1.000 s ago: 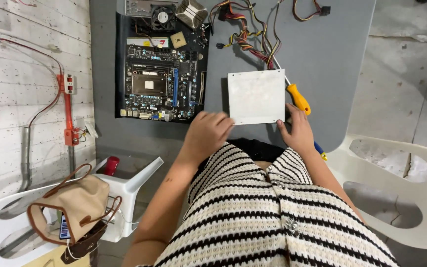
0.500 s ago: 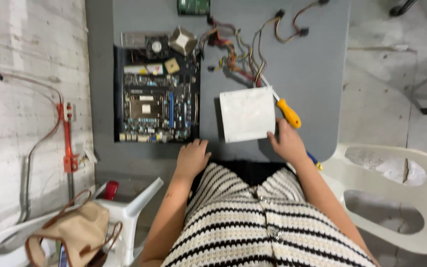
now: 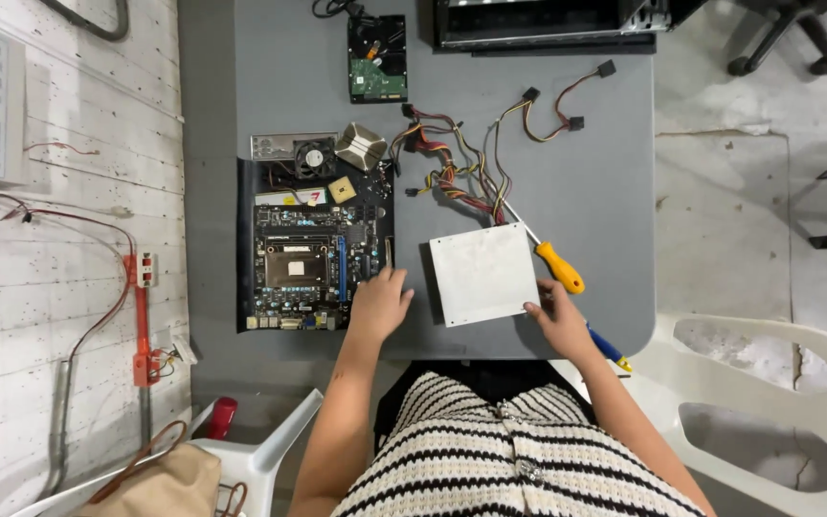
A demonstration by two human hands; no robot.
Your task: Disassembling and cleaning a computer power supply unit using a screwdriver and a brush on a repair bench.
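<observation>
On the grey table (image 3: 586, 182) lies a black motherboard (image 3: 316, 251), and my left hand (image 3: 377, 304) rests at its lower right corner, fingers on its edge. A grey metal power supply box (image 3: 483, 274) sits to the right, with a bundle of coloured cables (image 3: 461, 163) running from its far side. My right hand (image 3: 559, 318) touches the box's near right corner. A screwdriver with an orange handle (image 3: 559, 266) lies beside the box, just above my right hand. Neither hand grips anything.
A small fan (image 3: 316, 159) and a metal heatsink (image 3: 361, 146) sit above the motherboard. A hard drive (image 3: 376, 59) and a black computer case (image 3: 543, 24) lie at the far edge. White plastic chairs (image 3: 777, 402) stand right and left, with a tan bag (image 3: 160, 483).
The camera has pulled back, showing more of the table. My left hand has moved forward from the table's near edge onto the motherboard's corner. My right hand stays at the box's corner.
</observation>
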